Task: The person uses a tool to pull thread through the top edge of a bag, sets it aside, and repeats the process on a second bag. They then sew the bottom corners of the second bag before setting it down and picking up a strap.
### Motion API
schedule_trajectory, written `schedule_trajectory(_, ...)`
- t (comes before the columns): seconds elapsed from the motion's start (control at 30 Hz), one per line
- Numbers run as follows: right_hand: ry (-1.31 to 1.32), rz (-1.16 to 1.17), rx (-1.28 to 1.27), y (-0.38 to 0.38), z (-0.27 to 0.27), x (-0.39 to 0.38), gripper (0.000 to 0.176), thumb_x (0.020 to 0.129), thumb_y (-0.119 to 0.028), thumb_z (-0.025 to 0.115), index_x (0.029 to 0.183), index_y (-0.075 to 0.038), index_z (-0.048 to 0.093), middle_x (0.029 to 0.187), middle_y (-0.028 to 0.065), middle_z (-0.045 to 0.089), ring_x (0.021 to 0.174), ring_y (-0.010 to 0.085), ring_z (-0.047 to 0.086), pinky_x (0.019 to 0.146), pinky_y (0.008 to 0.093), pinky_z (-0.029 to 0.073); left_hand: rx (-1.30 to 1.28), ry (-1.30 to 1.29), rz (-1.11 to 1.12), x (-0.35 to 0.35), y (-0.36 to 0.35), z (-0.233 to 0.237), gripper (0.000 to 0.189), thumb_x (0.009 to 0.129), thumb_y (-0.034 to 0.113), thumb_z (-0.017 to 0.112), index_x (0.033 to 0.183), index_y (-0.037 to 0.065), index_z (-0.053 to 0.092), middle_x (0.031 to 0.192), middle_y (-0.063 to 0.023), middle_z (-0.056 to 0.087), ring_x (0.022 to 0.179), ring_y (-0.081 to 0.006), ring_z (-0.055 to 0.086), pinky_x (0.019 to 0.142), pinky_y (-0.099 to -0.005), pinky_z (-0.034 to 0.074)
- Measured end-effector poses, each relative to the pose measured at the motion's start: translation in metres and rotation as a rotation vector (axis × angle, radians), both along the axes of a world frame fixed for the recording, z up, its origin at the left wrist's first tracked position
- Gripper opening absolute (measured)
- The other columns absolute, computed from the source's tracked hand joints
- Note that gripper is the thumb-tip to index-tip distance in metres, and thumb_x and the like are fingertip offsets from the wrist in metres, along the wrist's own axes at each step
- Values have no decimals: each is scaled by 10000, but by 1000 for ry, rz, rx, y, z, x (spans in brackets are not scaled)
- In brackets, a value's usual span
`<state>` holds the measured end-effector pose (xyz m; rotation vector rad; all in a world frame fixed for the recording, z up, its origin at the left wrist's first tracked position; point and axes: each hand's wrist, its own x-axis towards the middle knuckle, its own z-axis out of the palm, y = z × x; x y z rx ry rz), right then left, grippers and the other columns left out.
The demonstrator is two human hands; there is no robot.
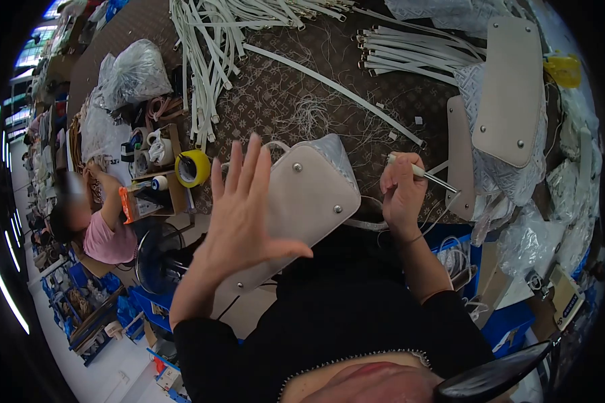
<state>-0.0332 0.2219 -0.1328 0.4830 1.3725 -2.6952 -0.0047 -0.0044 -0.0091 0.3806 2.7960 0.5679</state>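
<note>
A beige handbag [309, 195] lies at the table's near edge, its flat base with metal feet turned up. My left hand [238, 208] is raised over the bag's left part, fingers spread and palm flat, holding nothing; it hides part of the base. To the right of the bag, my right hand [405, 191] is closed around a pale-handled tool with a thin metal shaft [442, 183] that points right. The tool's tip is too small to make out. A light handle strap of the bag [366, 226] shows below its right corner.
Bundles of white straps [208, 67] and loose thread [309, 115] lie across the patterned table [262, 101]. More beige bags [511, 94] are stacked at right. Yellow tape [192, 168] stands in a box at left, near a fan [160, 255]. Another person [104, 232] sits farther left.
</note>
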Motion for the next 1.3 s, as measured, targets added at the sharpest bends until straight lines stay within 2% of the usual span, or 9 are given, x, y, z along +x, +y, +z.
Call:
schedule_trajectory(0.27,70,-50,-40,8,2,9,143,908,-180,534,859,-46,518,620,-9,463,482,40,391,432,187,330,-179,79,8,65,21,-43,1213,476,622,751,1373,11,208,1443,-253,76,1321,-476,-15,1001,-634,12)
schedule_trajectory(0.33,63,-54,15,8,8,15,135,907,-171,533,848,-51,521,615,-17,458,484,35,387,431,183,324,-161,-6,192,53,9,-32,1187,477,580,769,1373,29,219,1450,-232,69,1322,-464,8,1001,-623,60)
schedule_trajectory(0.47,74,-81,97,13,16,28,143,884,-178,574,816,-61,528,583,-30,454,474,24,383,421,179,313,-218,-61,106,53,5,-26,1135,490,504,781,1370,42,234,1447,-222,91,1307,-449,97,957,-580,195)
schedule_trajectory(0.7,105,-217,124,19,24,54,138,872,-172,591,794,-70,539,588,-47,467,463,3,373,404,171,301,-241,30,-58,58,2,-22,1062,504,427,765,1356,40,261,1433,-220,148,1286,-444,164,947,-566,234)
schedule_trajectory(0.77,111,-282,141,20,26,66,133,871,-168,592,795,-70,543,587,-50,467,462,-1,369,403,169,298,-119,108,6,46,-23,-29,1014,516,383,747,1347,39,280,1421,-215,192,1270,-420,226,967,-533,246)
schedule_trajectory(0.87,102,-357,172,23,30,83,123,869,-160,593,800,-68,550,585,-52,468,465,-5,369,403,167,294,465,168,124,16,-81,-42,975,547,325,744,1355,32,284,1425,-160,242,1306,-293,254,1052,-399,213)
schedule_trajectory(1.0,105,-459,213,29,29,106,126,874,-158,585,798,-66,548,578,-49,464,467,0,369,408,168,290,993,125,262,-8,-96,25,932,615,341,733,1364,13,286,1395,-143,297,1291,-251,282,1044,-371,232)
schedule_trajectory(1.23,107,-590,253,46,30,134,151,881,-175,580,785,-70,528,575,-47,455,465,6,362,410,174,286,870,693,285,-63,-99,87,780,752,446,524,1381,61,271,1354,-147,345,1188,-277,395,965,-396,335)
schedule_trajectory(1.3,101,-614,252,53,28,140,152,879,-175,583,785,-73,523,578,-47,455,464,6,360,411,174,286,1089,712,486,-79,-82,107,755,777,470,469,1362,28,290,1339,-159,354,1198,-283,385,927,-406,368)
